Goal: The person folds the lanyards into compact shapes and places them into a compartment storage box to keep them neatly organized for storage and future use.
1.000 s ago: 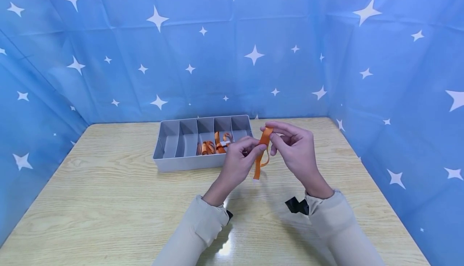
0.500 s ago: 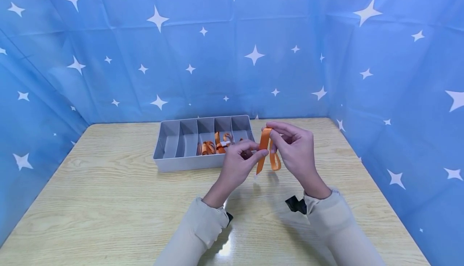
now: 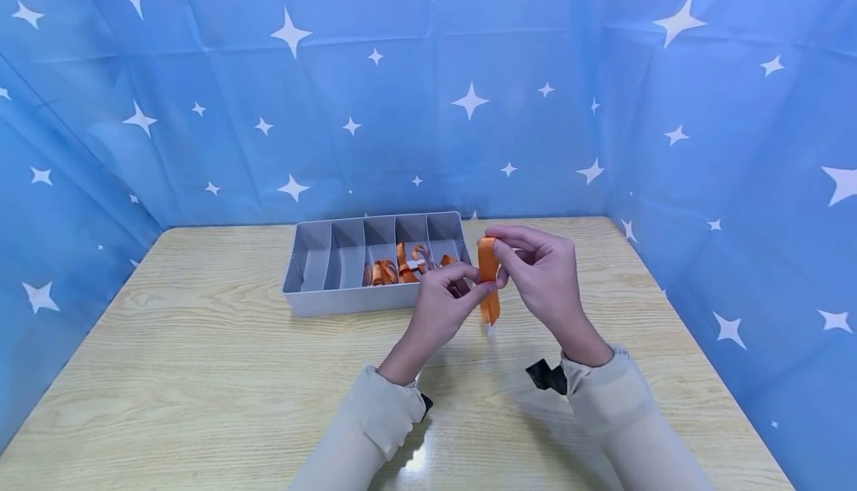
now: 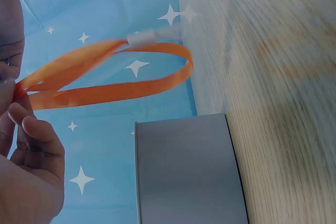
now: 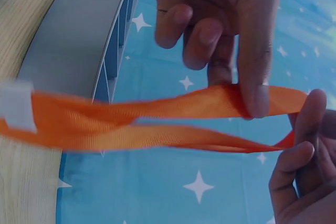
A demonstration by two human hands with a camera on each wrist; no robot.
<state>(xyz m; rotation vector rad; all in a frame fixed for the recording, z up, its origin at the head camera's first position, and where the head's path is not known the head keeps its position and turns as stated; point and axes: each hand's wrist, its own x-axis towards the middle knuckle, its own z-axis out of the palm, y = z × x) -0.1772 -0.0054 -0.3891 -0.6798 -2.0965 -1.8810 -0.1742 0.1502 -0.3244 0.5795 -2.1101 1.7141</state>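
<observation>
An orange lanyard (image 3: 488, 262) hangs in a long loop between both hands, above the table in front of the tray's right end. My right hand (image 3: 544, 274) pinches its folded top between thumb and fingers. Just below, my left hand (image 3: 438, 303) pinches the ribbon with the thumb across its face. Toward the bottom, a white end piece (image 5: 17, 106) joins the ribbon, and a translucent tip shows past it in the left wrist view. The right wrist view shows the two ribbon lengths running side by side, slightly twisted.
A grey divided tray (image 3: 348, 303) stands at the back of the wooden table (image 3: 201, 372). Several orange lanyards (image 3: 384, 273) lie in its right-hand compartments, partly hidden by my left hand. Behind and beside the table hangs a blue star-patterned cloth (image 3: 402, 89).
The lanyard's loose loop swung right, then came in line with the rest, so its lengths now hang together. Both hands stay nearly in place, still pinching the ribbon.
</observation>
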